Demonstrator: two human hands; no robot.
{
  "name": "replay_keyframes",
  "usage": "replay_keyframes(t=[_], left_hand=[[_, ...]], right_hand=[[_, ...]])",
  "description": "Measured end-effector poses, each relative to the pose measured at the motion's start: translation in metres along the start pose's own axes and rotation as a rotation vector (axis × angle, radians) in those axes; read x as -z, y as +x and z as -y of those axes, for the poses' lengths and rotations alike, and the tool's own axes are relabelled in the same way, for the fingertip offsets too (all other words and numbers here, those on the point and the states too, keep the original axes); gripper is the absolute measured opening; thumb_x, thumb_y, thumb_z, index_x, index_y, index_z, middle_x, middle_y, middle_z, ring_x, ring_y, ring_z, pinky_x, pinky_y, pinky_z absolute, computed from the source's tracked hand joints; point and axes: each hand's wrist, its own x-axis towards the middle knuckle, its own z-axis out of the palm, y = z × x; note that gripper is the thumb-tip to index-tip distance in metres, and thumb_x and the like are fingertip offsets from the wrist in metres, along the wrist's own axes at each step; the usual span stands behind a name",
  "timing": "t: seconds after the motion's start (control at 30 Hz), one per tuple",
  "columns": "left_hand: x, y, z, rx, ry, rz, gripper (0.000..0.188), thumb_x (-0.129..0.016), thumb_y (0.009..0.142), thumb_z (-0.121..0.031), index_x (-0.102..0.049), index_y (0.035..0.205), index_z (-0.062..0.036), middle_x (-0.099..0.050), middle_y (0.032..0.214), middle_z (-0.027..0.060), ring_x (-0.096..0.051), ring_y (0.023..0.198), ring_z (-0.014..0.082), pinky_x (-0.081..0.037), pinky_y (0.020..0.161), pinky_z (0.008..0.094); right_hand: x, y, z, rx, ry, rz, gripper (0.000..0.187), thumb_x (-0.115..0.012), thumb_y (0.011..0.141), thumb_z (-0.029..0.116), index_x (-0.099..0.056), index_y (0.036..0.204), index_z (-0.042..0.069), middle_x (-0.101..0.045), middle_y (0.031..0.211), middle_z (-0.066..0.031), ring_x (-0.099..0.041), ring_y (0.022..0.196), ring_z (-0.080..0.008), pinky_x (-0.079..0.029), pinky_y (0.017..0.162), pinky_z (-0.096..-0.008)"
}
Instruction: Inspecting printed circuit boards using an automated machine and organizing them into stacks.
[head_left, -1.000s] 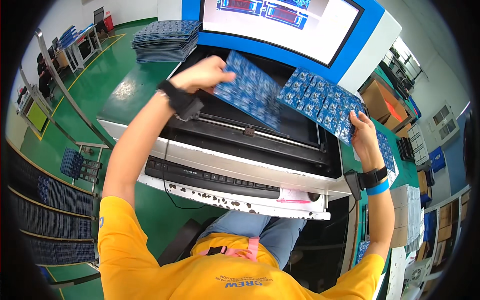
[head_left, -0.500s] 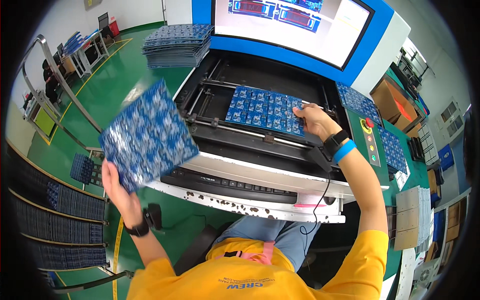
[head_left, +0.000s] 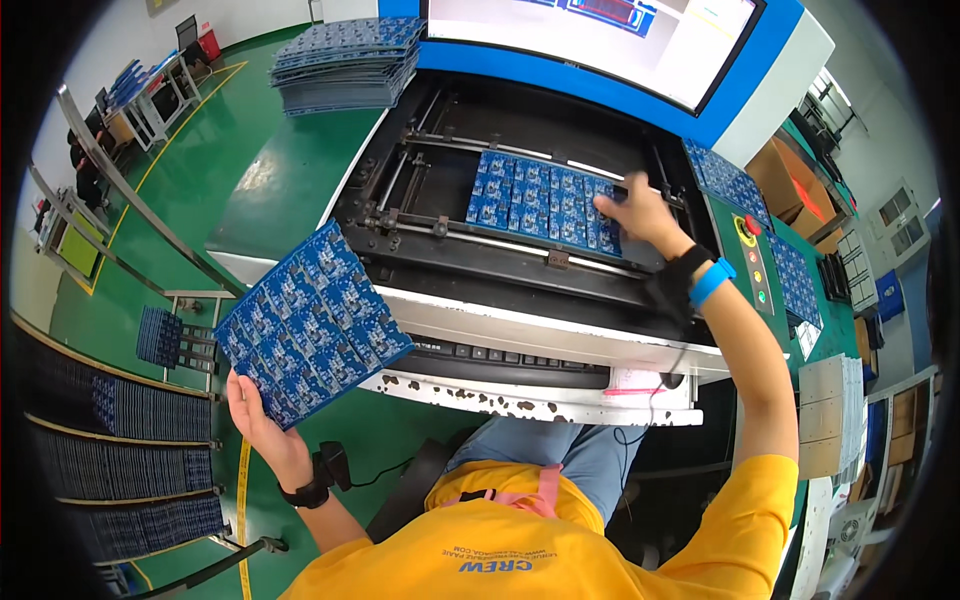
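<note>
My left hand (head_left: 262,425) grips a blue circuit board panel (head_left: 312,325) by its lower left corner. That panel is tilted, its component side toward me, in front of the machine's left corner. A second circuit board panel (head_left: 545,200) lies between the metal rails (head_left: 500,233) of the black machine bed. At this panel's right end is my right hand (head_left: 650,218). Its thumb rests at the panel's edge, and the index finger is raised apart from it, slightly blurred. The other fingers of that hand are partly hidden.
Stacked panels (head_left: 345,65) stand at the back left, under the screen's (head_left: 600,35) left side. A control strip with a red button (head_left: 746,228) runs along the right. More panels (head_left: 790,275) lie beyond it. Racks of boards (head_left: 150,470) stand lower left; a keyboard (head_left: 500,362) sits below the bed.
The panel in my left hand has swung lower and is sharper, no longer blurred by motion. My right index finger has lifted away from the thumb. The whole view has shifted a little.
</note>
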Motion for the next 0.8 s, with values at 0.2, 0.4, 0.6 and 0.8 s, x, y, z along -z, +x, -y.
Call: replay_keyframes(t=[0.2,0.4,0.6,0.8], left_hand=[[-0.003,-0.002,0.008,0.041,0.011,0.035,0.035,-0.046,0.095,-0.019,-0.043,0.122,0.0025,-0.056,0.11,0.008,-0.058,0.094,0.0149,-0.05,0.079,0.0287],[-0.012,-0.001,0.013,0.058,0.031,-0.032,0.028,-0.043,0.096,-0.02,-0.047,0.115,0.0006,-0.06,0.1,0.006,-0.06,0.085,0.0108,-0.05,0.073,0.024],[-0.009,0.001,0.005,0.011,0.064,-0.014,0.029,-0.043,0.096,-0.02,-0.046,0.116,0.001,-0.06,0.101,0.0061,-0.06,0.085,0.0111,-0.05,0.074,0.0246],[-0.004,-0.012,-0.005,0.012,0.011,0.055,0.037,-0.047,0.094,-0.018,-0.042,0.124,0.0031,-0.054,0.113,0.0076,-0.056,0.097,0.0144,-0.047,0.082,0.0286]], right_hand=[[-0.011,-0.064,0.07,0.608,-0.414,0.063,0.04,-0.039,0.093,0.039,-0.04,0.133,0.031,-0.038,0.136,-0.0141,-0.02,0.133,-0.0383,-0.019,0.105,-0.0565],[-0.037,-0.037,0.069,0.495,-0.16,0.422,0.045,-0.02,0.094,0.052,-0.039,0.133,0.039,-0.021,0.146,-0.0148,-0.002,0.134,-0.0446,-0.008,0.104,-0.0628],[-0.062,-0.035,0.145,0.361,-0.104,0.471,0.064,-0.008,0.086,0.067,-0.04,0.133,0.037,-0.017,0.147,-0.0143,0.001,0.13,-0.0536,-0.006,0.097,-0.0703],[-0.066,-0.017,0.187,0.418,-0.055,0.601,0.072,-0.01,0.084,0.07,-0.04,0.135,0.029,-0.031,0.142,-0.0171,-0.005,0.135,-0.0435,-0.002,0.099,-0.0688]])
